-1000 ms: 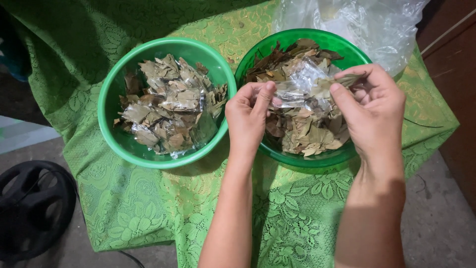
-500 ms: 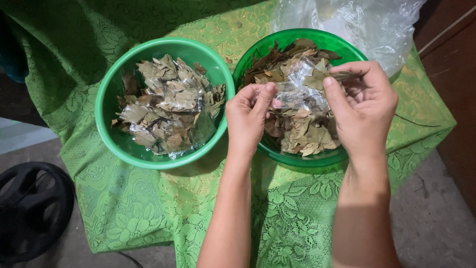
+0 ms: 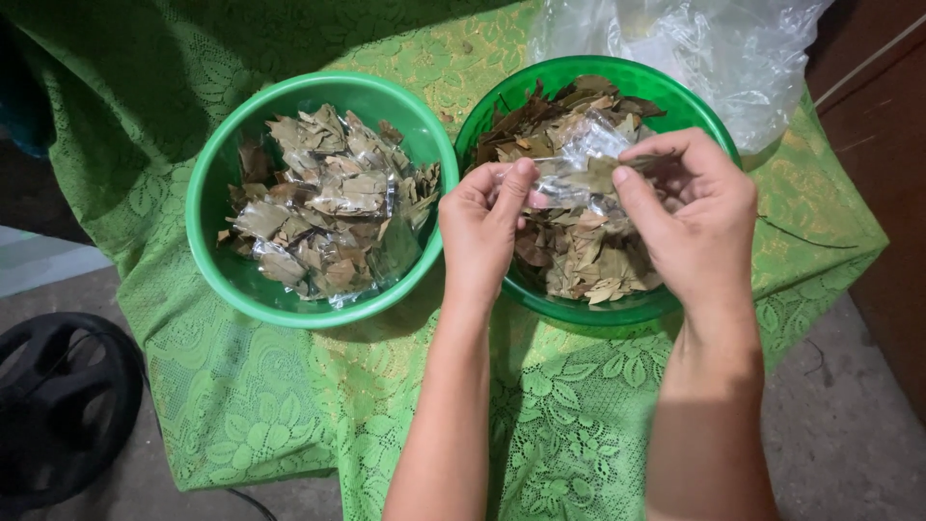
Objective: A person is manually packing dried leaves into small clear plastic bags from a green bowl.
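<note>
Two bare hands in the middle of the frame, just above the right green bowl (image 3: pixel 709 121). Left hand (image 3: pixel 482 227) closed, thumb and fingers pinching one end of a small clear plastic packet (image 3: pixel 579 169). Right hand (image 3: pixel 699 222) closed too, pinching the other end of the same packet. Packet stretched between both hands, near the upper middle of the frame, with dry leaves showing inside it. Under the hands, a pile of loose dry brown leaves (image 3: pixel 579 265) in the right bowl. Just beside it, in the left half of the frame, a second green bowl (image 3: pixel 217 183) full of small clear leaf packets (image 3: pixel 328 198). Both bowls on a green lace tablecloth (image 3: pixel 289 405). At the upper right, a big crinkly clear plastic bag (image 3: pixel 714 53) behind the right bowl. At the lower left, a round black thing (image 3: pixel 58 405) on the floor, too dark to tell what.
</note>
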